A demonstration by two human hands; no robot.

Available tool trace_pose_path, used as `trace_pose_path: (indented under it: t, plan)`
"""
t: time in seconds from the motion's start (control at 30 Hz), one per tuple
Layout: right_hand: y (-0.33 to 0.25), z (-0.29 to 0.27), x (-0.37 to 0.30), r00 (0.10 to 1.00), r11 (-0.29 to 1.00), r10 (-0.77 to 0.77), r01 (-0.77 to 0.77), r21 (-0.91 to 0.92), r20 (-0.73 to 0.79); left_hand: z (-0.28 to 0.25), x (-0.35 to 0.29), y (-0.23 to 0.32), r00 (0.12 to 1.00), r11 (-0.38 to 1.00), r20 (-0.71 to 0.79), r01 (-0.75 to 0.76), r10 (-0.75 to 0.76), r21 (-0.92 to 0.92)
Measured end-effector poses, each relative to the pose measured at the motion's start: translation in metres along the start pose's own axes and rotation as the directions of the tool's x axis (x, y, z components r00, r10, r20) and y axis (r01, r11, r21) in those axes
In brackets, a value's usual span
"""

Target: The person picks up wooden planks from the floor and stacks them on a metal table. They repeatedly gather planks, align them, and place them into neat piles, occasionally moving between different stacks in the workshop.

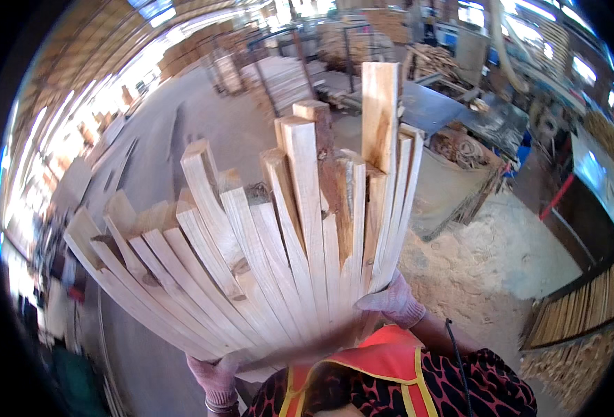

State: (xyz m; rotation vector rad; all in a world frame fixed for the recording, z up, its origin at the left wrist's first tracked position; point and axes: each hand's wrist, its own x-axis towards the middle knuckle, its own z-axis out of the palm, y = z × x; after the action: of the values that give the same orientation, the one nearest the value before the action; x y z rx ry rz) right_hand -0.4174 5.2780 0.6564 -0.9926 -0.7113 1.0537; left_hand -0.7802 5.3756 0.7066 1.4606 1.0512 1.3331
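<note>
A wide bundle of pale sawn wooden strips (310,201) fans out in front of my body, its far ends uneven in length. Some strips have brown bark or dark knots. My left hand (214,379), in a pinkish knit glove, grips the bundle's near left side. On the right side, my right hand (396,302) wears a similar glove and presses around the outer strips, its thumb over the top. A brownish blurred band (300,351) crosses the near ends; what it is I cannot make out. The fingers beneath the wood are hidden.
Sawdust (487,243) covers the floor to the right. Beyond stands a machine table (432,108) with offcuts about it. A rack of upright strips (585,299) is at the lower right. Stacked lumber (286,80) lies farther back, beside a grey floor lane (147,132).
</note>
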Motion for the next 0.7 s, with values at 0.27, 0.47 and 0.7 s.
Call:
trace_pose_path:
  t: [0.27, 0.47, 0.7]
  plan:
    - [-0.056, -0.104, 0.206, 0.991, 0.998, 0.044, -0.039, 0.04, -0.126, 0.19, 0.209, -0.035, 0.978, 0.989, 0.156, -0.129, 0.138, -0.07]
    - [-0.073, -0.161, 0.368, 0.991, 0.995, -0.026, 0.038, 0.093, -0.129, 0.29, 0.365, -0.066, 0.976, 0.995, 0.188, -0.102, 0.105, -0.022]
    - [-0.097, -0.213, 0.516, 0.957, 0.993, -0.061, 0.086, 0.077, -0.282, 0.448, 0.549, -0.065, 0.888, 0.992, 0.447, -0.073, 0.111, -0.102]
